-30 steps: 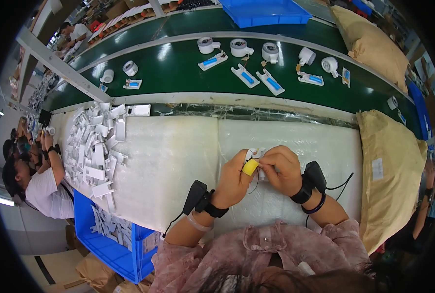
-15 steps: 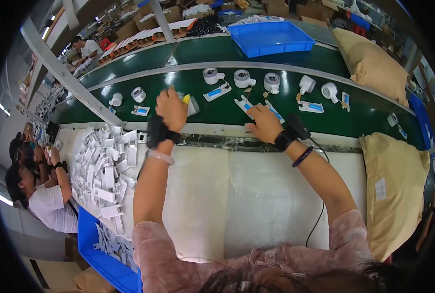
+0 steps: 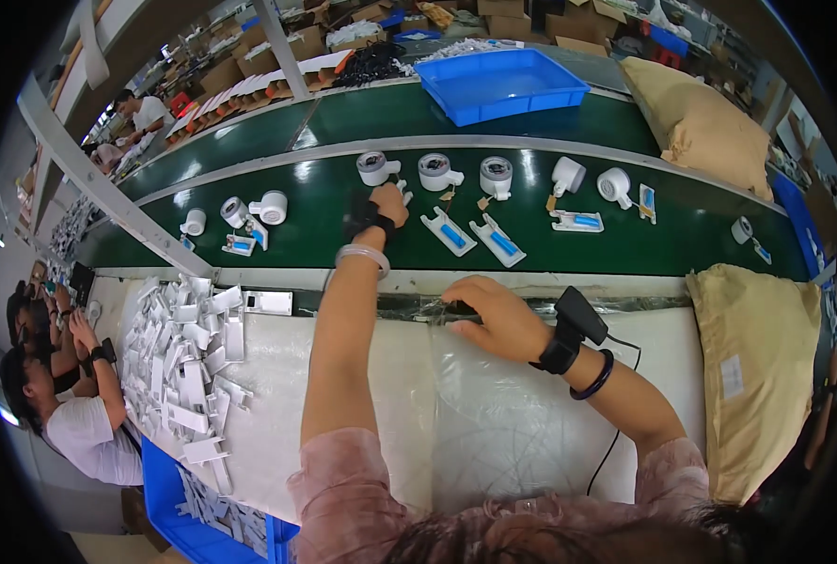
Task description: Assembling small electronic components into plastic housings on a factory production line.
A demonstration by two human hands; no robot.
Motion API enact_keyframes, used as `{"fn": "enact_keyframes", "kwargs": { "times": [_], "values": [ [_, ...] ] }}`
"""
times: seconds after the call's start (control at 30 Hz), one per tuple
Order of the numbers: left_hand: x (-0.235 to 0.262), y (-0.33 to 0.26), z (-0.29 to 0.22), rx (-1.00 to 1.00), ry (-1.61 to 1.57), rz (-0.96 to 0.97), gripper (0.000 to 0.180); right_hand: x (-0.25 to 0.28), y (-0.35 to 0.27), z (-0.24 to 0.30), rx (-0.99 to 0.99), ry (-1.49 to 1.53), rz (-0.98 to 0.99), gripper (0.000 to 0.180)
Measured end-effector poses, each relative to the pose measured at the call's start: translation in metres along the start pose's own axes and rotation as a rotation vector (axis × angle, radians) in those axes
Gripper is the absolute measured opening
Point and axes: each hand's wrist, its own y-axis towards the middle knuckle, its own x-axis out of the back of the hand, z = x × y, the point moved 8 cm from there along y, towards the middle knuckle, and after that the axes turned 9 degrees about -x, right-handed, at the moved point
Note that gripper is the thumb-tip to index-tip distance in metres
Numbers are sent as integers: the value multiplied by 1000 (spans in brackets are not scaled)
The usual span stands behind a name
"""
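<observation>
Head view shows, nearest, a white table (image 3: 494, 423) under clear plastic. The right hand (image 3: 494, 318) rests at its far edge, fingers curled down on something dark; I cannot tell if it grips it. Left of it lies a pile of white cards (image 3: 188, 367). Farther off, the left hand (image 3: 387, 202) reaches over the green belt (image 3: 324, 202), fingers closed by a white roll part (image 3: 374, 167). More such parts wait along the belt, so much work looks left.
</observation>
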Motion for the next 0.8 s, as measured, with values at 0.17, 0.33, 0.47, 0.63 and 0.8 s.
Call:
{"fn": "enact_keyframes", "kwargs": {
  "times": [0.17, 0.33, 0.47, 0.63, 0.8],
  "values": [
    [42, -68, -28, 80, -952, -5, 37, 27, -10, -22, -99, 35, -84, 37],
    [82, -181, -95, -80, -1220, 330, 34, 36, -5, 0, 47, -5, -233, 57],
    [94, -252, -145, -266, -1266, 520, 29, 22, -7, 10, 97, 290, -45, 45],
    [105, -302, -157, -359, -1137, 686, 20, 29, -43, 52, 291, 91, 9, 17],
    [98, -307, -159, -321, -698, 441, 26, 7, -86, 43, -316, 689, 517, 20]
  ]
}}
